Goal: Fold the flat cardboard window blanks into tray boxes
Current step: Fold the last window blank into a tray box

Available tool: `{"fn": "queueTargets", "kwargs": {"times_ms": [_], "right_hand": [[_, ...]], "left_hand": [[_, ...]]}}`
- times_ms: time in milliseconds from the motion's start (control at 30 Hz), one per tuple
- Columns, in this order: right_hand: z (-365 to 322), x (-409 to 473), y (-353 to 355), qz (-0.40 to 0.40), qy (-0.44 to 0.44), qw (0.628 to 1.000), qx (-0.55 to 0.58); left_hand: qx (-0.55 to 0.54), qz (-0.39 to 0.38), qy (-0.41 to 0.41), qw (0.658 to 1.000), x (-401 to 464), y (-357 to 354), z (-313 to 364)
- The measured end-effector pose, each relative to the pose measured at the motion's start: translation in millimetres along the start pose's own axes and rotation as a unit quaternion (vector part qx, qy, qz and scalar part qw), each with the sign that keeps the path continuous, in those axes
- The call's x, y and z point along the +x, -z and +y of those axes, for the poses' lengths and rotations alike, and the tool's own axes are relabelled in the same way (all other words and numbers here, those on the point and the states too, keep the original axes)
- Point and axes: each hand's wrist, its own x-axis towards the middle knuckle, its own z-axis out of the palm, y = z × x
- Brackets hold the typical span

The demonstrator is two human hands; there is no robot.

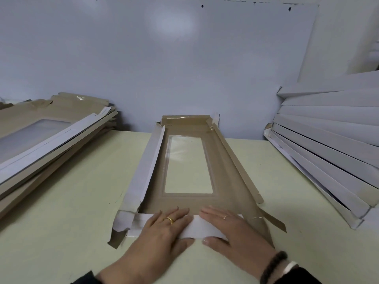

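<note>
Both hands, left hand (164,226) and right hand (229,228), lay flat with straight fingers on the near end flap (196,227) of the window blank (155,193), whose long axis ran away from them.

A pale yellow-green table (71,212) meets a plain bluish-white wall (143,68) carrying a soft light reflection (174,23).

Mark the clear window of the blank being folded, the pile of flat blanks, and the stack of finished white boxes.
clear window (187,165): head view, middle of the film.
pile of flat blanks (51,128): head view, brown top sheet, at left.
stack of finished white boxes (332,140): head view, a white side wall, at right.
</note>
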Motion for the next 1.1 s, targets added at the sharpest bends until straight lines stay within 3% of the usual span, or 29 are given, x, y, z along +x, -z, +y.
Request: {"fn": "queueTargets", "kwargs": {"times_ms": [200, 367, 467, 633, 800, 900, 933, 1000, 1100], "right_hand": [[20, -14, 10, 0.037, -0.024, 0.998, 0.05], [24, -16, 12, 0.122, -0.042, 0.99, 0.061], [23, -10, 11, 0.131, -0.057, 0.988, 0.061], [19, 3, 9, 0.159, -0.076, 0.984, 0.016], [13, 14, 8, 0.133, -0.125, 0.977, -0.109], [0, 19, 5, 0.171, -0.069, 0.966, -0.184], [-5, 21, 3, 0.16, -0.044, 0.968, -0.187], [-8, 26, -9, 0.065, -0.019, 0.989, -0.135], [7, 26, -16, -0.01, -0.044, 0.995, -0.084]], "left_hand": [[-0.055, 0.011, 0.099, 0.994, -19, 19, -33], [-0.081, 0.087, 0.076, 0.99, -19, 25, -33], [-0.025, 0.121, 0.077, 0.989, -13, 28, -30], [0.132, 0.142, 0.072, 0.979, 0, 34, -17], [0.103, 0.105, 0.049, 0.988, 10, 21, -2], [0.109, 0.085, 0.079, 0.987, 19, 13, -3], [0.09, 0.064, 0.089, 0.99, 23, 9, -7], [0.053, 0.022, 0.099, 0.993, 29, 2, -15], [0.05, 0.002, 0.101, 0.994, 32, -3, -22]]}}
